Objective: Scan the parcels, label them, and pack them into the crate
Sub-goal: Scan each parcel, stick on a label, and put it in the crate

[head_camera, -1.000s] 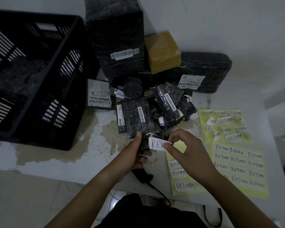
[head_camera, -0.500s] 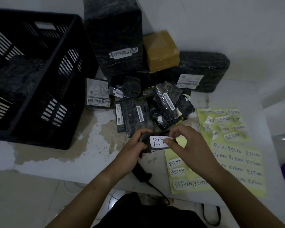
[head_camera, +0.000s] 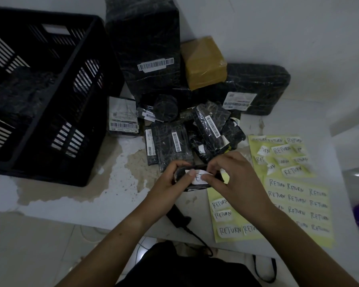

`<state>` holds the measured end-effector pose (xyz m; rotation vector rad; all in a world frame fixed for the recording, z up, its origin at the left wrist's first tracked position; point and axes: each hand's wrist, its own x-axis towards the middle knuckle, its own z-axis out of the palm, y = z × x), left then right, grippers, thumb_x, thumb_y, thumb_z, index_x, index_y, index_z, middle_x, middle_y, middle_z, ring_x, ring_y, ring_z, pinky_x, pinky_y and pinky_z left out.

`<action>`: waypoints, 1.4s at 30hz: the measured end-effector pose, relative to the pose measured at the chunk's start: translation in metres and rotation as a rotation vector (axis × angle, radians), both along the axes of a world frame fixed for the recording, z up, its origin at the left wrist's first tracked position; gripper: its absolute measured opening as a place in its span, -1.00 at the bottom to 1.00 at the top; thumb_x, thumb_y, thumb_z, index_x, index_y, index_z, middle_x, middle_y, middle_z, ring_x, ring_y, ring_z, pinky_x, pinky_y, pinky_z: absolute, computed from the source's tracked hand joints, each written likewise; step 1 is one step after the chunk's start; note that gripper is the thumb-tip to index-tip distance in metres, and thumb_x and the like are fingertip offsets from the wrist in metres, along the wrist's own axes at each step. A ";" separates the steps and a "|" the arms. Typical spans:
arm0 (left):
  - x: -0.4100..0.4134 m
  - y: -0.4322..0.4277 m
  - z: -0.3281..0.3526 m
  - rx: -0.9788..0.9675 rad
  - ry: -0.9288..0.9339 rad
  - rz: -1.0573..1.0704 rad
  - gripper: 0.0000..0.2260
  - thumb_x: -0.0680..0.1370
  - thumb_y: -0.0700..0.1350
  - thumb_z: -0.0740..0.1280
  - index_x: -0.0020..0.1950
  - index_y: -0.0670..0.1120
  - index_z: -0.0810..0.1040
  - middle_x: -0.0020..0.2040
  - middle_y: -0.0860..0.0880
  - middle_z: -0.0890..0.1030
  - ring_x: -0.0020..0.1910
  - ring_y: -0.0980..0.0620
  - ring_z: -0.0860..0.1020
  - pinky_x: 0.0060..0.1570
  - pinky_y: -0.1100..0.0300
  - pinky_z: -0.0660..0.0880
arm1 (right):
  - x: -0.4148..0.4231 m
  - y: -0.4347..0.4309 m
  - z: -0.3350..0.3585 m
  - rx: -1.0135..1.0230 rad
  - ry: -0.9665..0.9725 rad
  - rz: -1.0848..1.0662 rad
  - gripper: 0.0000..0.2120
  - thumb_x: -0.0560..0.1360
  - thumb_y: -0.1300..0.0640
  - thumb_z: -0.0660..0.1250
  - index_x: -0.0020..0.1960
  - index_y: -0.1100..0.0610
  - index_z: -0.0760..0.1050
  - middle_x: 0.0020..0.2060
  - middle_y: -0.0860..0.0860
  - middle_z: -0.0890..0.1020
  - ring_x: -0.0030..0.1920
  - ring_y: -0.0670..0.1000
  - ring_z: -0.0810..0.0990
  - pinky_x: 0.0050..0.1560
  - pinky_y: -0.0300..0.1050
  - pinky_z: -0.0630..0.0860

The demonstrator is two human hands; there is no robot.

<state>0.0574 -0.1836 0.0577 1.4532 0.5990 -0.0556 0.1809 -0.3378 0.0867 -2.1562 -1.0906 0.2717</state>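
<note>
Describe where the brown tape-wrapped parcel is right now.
In the head view the brown parcel sits at the back of the table, between the tall black parcel on its left and the long black parcel on its right.

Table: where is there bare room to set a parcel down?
Bare: the stained strip in front of the crate, left of the left hand; also the far corner behind the label sheets, right of the flat parcel. Crowded: the parcel pile at centre, and sheets cover the near right.

The one head camera looks forward and down at the table (head_camera: 56, 204) from close above. The crate (head_camera: 100, 125) fills its upper left.
</note>
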 end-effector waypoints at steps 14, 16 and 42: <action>0.006 -0.001 0.011 0.138 -0.074 0.046 -0.83 0.62 0.00 0.35 0.21 0.09 0.52 0.09 0.30 0.60 0.11 0.33 0.58 0.04 0.43 0.49 | -0.005 -0.001 -0.011 0.051 0.700 -0.216 -0.50 0.36 -0.38 0.35 0.26 -0.31 0.37 0.16 -0.26 0.57 0.11 -0.14 0.61 0.10 0.06 0.60; 0.008 -0.001 0.012 0.176 -0.100 0.048 -0.82 0.62 0.01 0.35 0.22 0.08 0.51 0.10 0.32 0.59 0.14 0.35 0.55 0.07 0.46 0.46 | -0.008 0.001 -0.010 0.060 0.673 -0.181 -0.49 0.35 -0.42 0.36 0.25 -0.33 0.38 0.16 -0.29 0.56 0.14 -0.12 0.60 0.08 0.05 0.61; 0.008 0.002 0.006 0.237 -0.119 -0.027 -0.71 0.65 0.14 0.19 0.34 0.11 0.38 0.09 0.10 0.56 0.08 0.05 0.59 0.12 0.03 0.57 | -0.002 0.010 -0.007 0.086 0.691 -0.179 -0.64 0.65 0.00 0.19 0.44 -0.15 0.35 0.23 -0.18 0.54 0.05 -0.22 0.60 0.03 -0.20 0.60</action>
